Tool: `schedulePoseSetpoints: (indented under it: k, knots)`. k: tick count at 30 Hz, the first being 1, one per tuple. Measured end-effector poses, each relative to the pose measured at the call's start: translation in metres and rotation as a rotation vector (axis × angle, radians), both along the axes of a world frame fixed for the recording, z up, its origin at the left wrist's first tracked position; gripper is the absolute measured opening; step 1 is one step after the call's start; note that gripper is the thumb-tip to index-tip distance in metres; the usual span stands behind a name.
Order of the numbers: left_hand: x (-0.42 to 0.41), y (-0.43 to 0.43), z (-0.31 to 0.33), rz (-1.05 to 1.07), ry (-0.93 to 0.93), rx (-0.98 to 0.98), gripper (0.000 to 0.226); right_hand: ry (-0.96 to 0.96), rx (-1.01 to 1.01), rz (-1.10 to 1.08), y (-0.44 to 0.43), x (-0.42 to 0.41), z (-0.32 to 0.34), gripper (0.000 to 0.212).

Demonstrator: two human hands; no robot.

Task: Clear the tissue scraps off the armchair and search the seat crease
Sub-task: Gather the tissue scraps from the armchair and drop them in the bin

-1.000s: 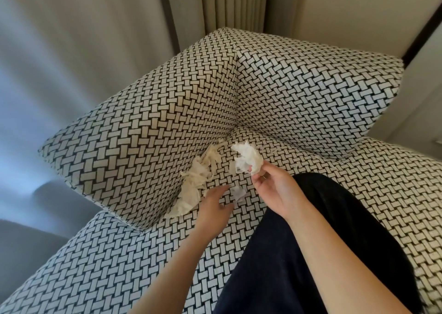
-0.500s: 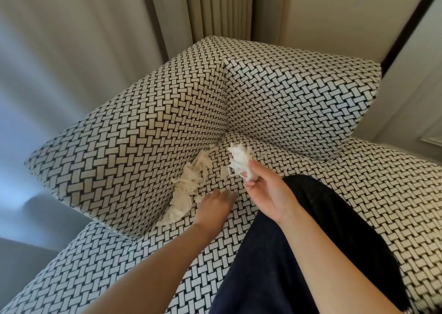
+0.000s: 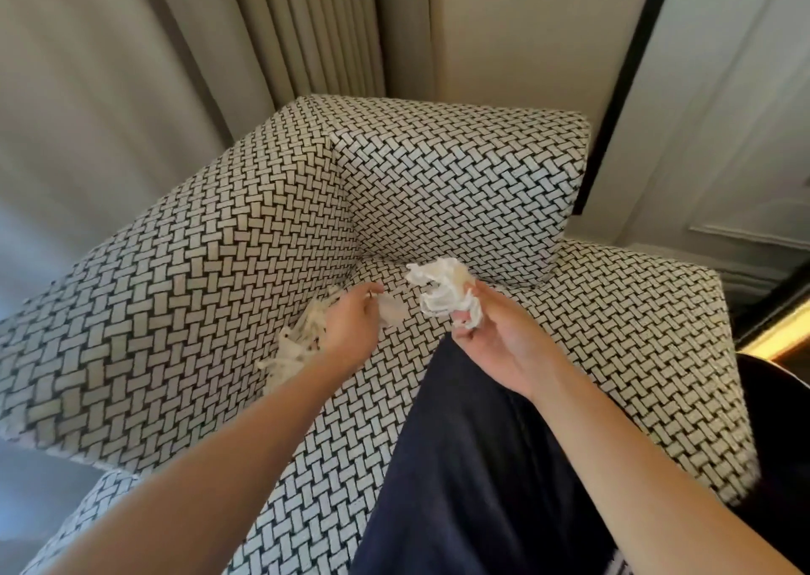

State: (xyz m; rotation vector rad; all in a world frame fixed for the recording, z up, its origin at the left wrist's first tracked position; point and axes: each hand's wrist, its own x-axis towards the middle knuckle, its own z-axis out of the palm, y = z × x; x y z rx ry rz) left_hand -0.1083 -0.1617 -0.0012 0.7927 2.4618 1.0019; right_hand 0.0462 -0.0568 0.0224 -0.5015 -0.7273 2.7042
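The armchair [image 3: 245, 276] is covered in black-and-white woven fabric. My right hand [image 3: 504, 338] is raised above the seat and grips a crumpled wad of white tissue [image 3: 442, 289] between thumb and fingertips. My left hand [image 3: 350, 324] is a little to its left, pinching a small tissue scrap [image 3: 390, 309] lifted off the seat. Several more white tissue scraps [image 3: 296, 344] lie along the seat crease at the foot of the left arm cushion, partly hidden behind my left hand and forearm.
A dark navy garment [image 3: 473, 465] lies over the seat under my right forearm. Pale curtains [image 3: 131, 70] hang behind the chair on the left. A cream wall [image 3: 526, 35] and a panelled surface with dark trim stand to the right.
My left hand came up off the seat with a small scrap and moved toward my right hand. The right hand rose with its wad. The view shifted closer and to the right.
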Motion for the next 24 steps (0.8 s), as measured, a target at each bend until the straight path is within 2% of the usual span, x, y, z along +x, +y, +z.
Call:
schedulePoseSetpoints:
  k: [5,9,15,18,24]
  knots:
    - [0.031,0.061,0.025,0.009,-0.113,0.172,0.031,-0.155,0.056,-0.147,0.039,0.051,0.008,0.017]
    - [0.075,0.104,0.031,-0.125,-0.141,0.152,0.029,-0.261,-0.01,-0.333,0.076,0.099,0.006,0.024]
    - [0.141,0.156,0.024,-0.33,-0.187,0.102,0.028,-0.194,0.002,-0.463,0.117,0.174,-0.013,0.033]
    - [0.169,0.176,0.015,-0.353,-0.267,0.071,0.027,-0.201,-0.003,-0.54,0.132,0.204,-0.031,0.044]
    - [0.21,0.208,-0.007,-0.307,-0.52,0.035,0.026,-0.35,-0.158,-0.708,0.159,0.238,-0.073,0.033]
